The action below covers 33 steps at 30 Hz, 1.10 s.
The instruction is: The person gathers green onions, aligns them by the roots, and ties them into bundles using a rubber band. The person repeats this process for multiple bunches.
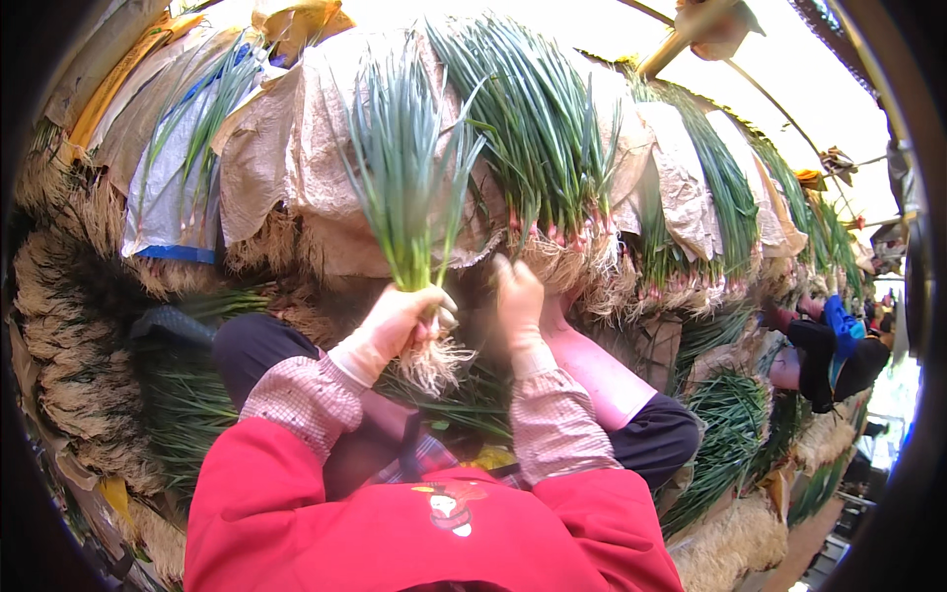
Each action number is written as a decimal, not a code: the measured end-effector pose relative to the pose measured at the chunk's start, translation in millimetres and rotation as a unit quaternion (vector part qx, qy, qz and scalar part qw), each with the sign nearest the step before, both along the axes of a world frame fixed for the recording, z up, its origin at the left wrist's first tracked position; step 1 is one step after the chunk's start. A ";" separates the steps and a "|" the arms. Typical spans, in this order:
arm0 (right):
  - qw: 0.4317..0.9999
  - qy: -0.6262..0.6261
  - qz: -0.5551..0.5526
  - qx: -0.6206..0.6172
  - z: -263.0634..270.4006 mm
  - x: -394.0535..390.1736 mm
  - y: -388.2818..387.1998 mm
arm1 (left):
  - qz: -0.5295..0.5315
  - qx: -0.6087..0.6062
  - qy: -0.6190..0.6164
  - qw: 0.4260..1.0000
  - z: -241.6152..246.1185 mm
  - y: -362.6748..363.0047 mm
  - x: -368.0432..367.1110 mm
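My left hand [414,314], in a pale glove, grips a bunch of green onions [410,170] near its base. The leaves point up and away from me, and the pale roots hang below my fist. To its right is my right hand [516,292], also gloved, raised with its fingers bent together and slightly blurred. Whether something thin sits between those fingers cannot be told. Just beyond it, a larger pile of green onions [547,140] lies over beige woven sacking [325,163], roots towards me.
Rooted bundles [81,370] are stacked at the left, near a white sack [174,200]. More green onions [729,429] lie at the right. Further right sits another person in dark clothing [836,355]. My bent knees flank the space below my hands.
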State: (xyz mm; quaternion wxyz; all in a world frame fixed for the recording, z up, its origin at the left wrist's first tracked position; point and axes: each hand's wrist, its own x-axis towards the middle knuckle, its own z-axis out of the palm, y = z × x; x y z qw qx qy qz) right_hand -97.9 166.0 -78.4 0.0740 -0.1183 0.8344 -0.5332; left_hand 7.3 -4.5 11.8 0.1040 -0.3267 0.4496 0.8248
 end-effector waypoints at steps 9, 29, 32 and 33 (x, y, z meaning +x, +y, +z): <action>0.917 0.134 0.134 0.352 12.6 -86.5 -6.7 | 0.106 0.224 0.167 0.954 3.8 -36.0 -10.3; 0.893 -0.384 0.088 -0.219 46.6 3.5 -43.2 | 0.012 -0.024 -0.070 0.997 -32.0 11.4 -4.0; 0.882 -0.370 -0.041 -0.289 27.7 24.0 -44.4 | 0.059 -0.060 -0.074 0.994 -27.9 13.2 -6.9; 0.857 -0.368 -0.045 -0.359 25.8 24.2 -38.8 | 0.045 -0.002 -0.027 0.999 -26.7 13.0 -7.4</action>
